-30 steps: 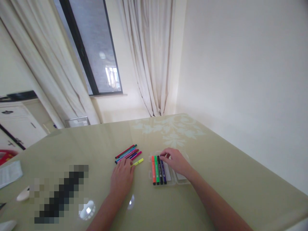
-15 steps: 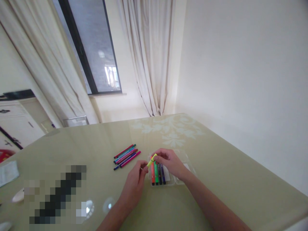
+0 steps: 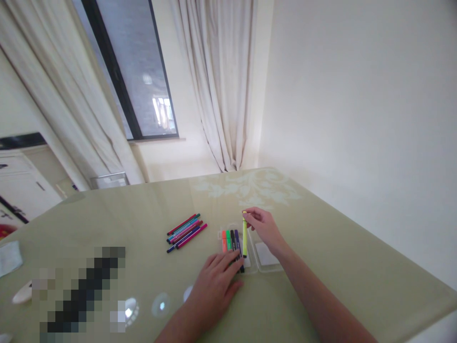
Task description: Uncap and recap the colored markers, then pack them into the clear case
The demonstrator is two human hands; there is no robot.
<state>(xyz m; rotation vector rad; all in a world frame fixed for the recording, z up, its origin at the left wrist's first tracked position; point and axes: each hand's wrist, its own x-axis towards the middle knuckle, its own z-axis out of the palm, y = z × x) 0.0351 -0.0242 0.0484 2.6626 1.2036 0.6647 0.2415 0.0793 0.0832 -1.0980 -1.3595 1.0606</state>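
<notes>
A person's right hand (image 3: 263, 226) pinches a yellow marker (image 3: 244, 238) near its upper end, holding it over a clear plastic case (image 3: 253, 267); whether the marker's dark lower tip touches the case cannot be told. The left hand (image 3: 217, 281), palm down with fingers loosely spread, reaches across the lower ends of four markers in the case: an orange marker (image 3: 224, 239), a green marker (image 3: 228, 237), a black marker (image 3: 232, 237) and a dark blue marker (image 3: 237, 237). Those fingers hide part of the row, and the right forearm cuts across the far side of the case's other half, where a white insert (image 3: 267, 253) shows.

A strip of table separates the case from a slanted pile of loose markers (image 3: 185, 233), several overlapping and hard to count. The glossy olive table (image 3: 321, 228) bears a pale floral pattern (image 3: 246, 186) and bright reflections; its right edge runs beside a plain wall (image 3: 357, 95), with broad tabletop between case and edge. At left, a pixelated dark patch (image 3: 82, 290) cannot be made out, and a pale cloth or paper (image 3: 10, 257) is cut off. Cream curtains (image 3: 221, 85) flank a dark-framed window (image 3: 132, 71); a white cabinet (image 3: 24, 181) is cropped at left.
</notes>
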